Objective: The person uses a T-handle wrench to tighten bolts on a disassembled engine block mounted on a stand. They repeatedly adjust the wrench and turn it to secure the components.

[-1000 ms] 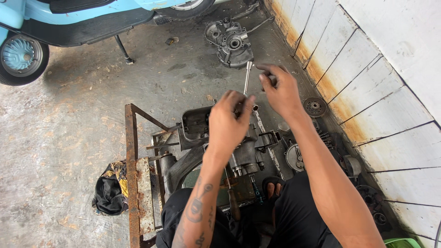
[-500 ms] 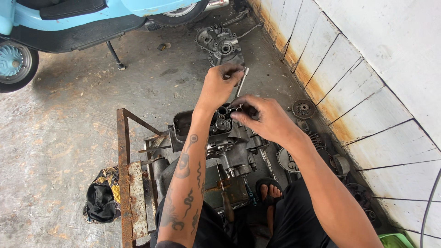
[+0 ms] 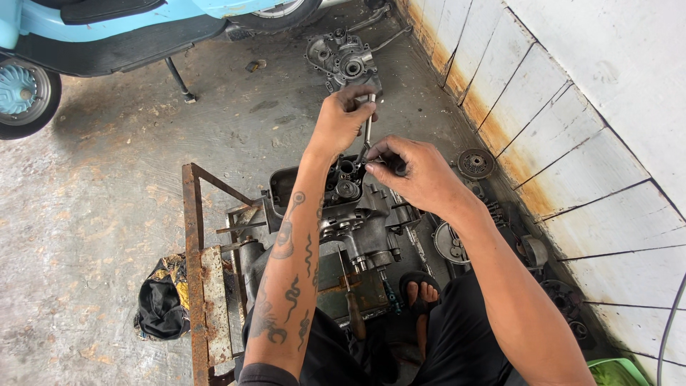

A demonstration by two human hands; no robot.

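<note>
A greasy grey engine block sits on a rusty metal stand in front of me. My left hand grips the top of a metal T-handle wrench that stands upright over the engine's top opening. Just to its right, my right hand is closed around the wrench's lower shaft and a dark part at the engine's upper edge. A tattooed forearm runs up from the bottom of the view. A screwdriver with a wooden handle lies on the stand below the engine.
A second engine casing lies on the concrete floor ahead. A light blue scooter is parked at top left. A white wall runs along the right, with round engine parts at its foot. A black rag lies left.
Both hands shifted: the left hand rose to the wrench's top, and the right hand dropped from the top to the shaft near the engine.
</note>
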